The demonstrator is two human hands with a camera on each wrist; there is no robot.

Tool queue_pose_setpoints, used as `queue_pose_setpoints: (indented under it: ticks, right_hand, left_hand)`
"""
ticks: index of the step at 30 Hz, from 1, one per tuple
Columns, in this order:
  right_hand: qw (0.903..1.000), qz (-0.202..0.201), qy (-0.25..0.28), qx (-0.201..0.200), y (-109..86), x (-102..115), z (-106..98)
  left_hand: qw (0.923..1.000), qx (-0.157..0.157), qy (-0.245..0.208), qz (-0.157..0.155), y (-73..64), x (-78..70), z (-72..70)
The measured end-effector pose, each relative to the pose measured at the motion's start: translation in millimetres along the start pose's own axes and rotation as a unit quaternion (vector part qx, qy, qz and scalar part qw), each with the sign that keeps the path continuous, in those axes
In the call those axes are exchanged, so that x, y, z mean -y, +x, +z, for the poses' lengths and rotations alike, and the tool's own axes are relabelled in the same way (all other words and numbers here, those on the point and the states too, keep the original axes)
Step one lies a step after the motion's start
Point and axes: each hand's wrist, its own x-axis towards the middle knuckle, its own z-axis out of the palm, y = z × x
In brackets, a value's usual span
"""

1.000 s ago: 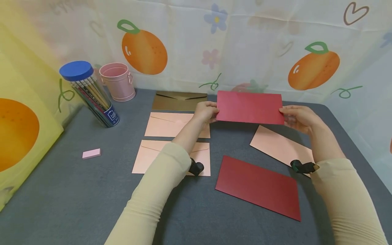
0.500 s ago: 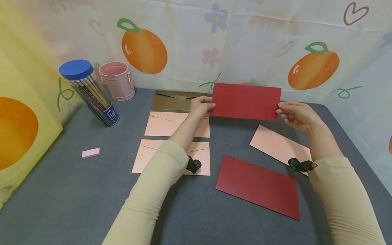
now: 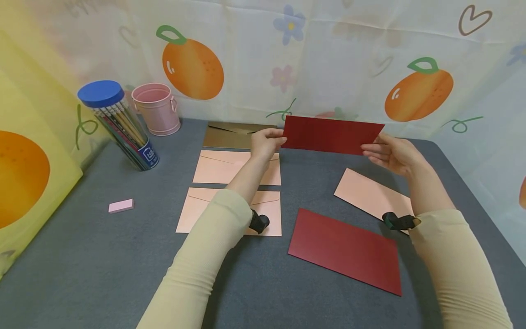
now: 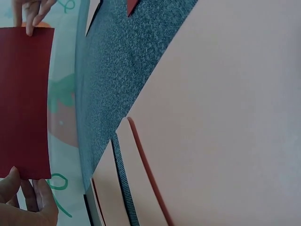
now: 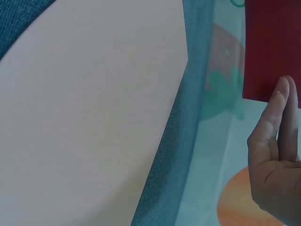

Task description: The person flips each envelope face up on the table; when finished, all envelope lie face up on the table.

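Note:
Above the far part of the table, a plain red envelope [image 3: 333, 135] is held up and tilted in the head view. My left hand [image 3: 266, 145] pinches its left edge. At the opposite end is my right hand [image 3: 392, 153], with fairly straight fingertips against the envelope's face and part of the hand behind its corner. The left wrist view shows the same red envelope [image 4: 24, 103] spanning the two hands. In the right wrist view, fingers [image 5: 282, 89] lie on the red face; the thumb is hidden there. A second red envelope [image 3: 345, 252] lies askew nearer the front.
Two pink envelopes [image 3: 263, 226] and a gold envelope [image 3: 226, 137] lie in a column, partly under my left arm. Another pink envelope [image 3: 365, 192] slants below my right hand. Farther left are a pencil tub [image 3: 127, 132], a pink bucket [image 3: 158, 112] and a pink eraser [image 3: 121, 206].
The held red envelope rose a little and shifted left, then tipped so its face looks shorter and darker. My right hand moved slightly left with its fingers straightening. Things on the table stayed put.

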Motion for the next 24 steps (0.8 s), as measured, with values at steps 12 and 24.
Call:
queue_pose_setpoints:
  ticks: [12, 24]
  right_hand:
    - [0.9977, 0.011, 0.066, 0.002, 4.2, 3.2, 5.2]
    - [0.9967, 0.021, 0.078, 0.004, 7.2, -1.0, 7.8]
  left_hand:
    - [0.9996, -0.014, -0.026, 0.003, -0.6, 1.6, -0.1]
    - [0.9989, 0.013, -0.018, -0.043, 4.1, 3.3, 2.8]
